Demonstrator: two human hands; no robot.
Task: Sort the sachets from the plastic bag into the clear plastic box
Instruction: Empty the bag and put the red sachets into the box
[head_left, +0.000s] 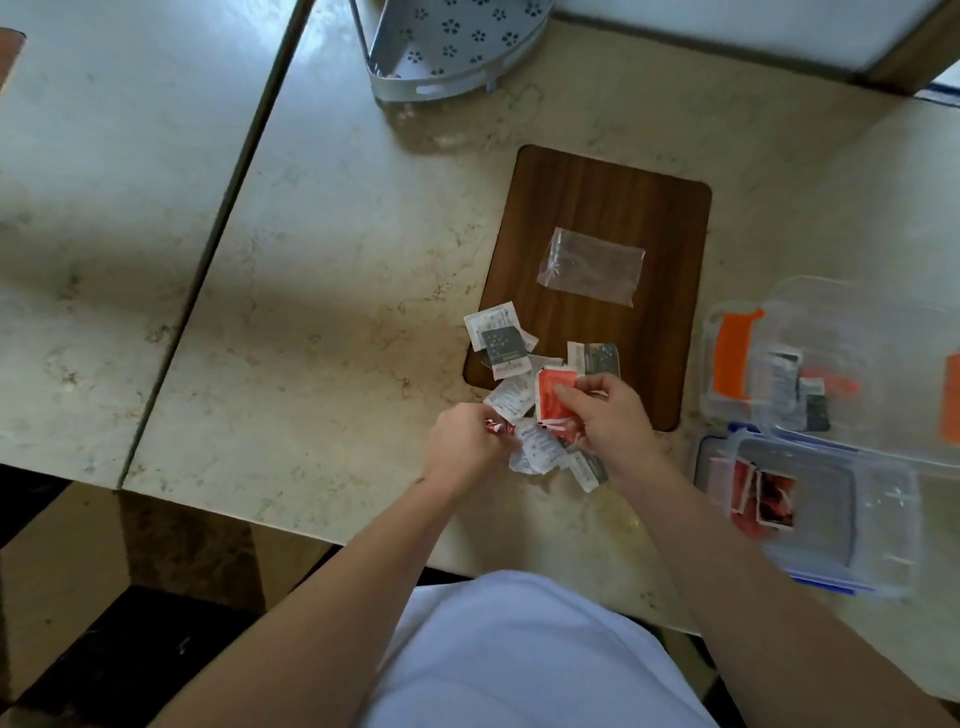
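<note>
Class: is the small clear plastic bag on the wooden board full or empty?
Empty: the plastic bag lies flat, wooden board showing through.

The print on the sachets (511, 358) heaped at the near left corner of the wooden board (597, 208) is too small to read. Several sachets lie partly under the right hand (605, 415), and its palm side is hidden. The left hand (465, 441), left of the board's near edge, curls round a small red and white thing (497, 428); most of it is covered, so what it is stays unclear. Right of the board, the clear box (831, 364) runs off the picture's right edge and is blurred, as are the packets inside it. The grey rack (447, 52) beyond the board is cut off at the top.
</note>
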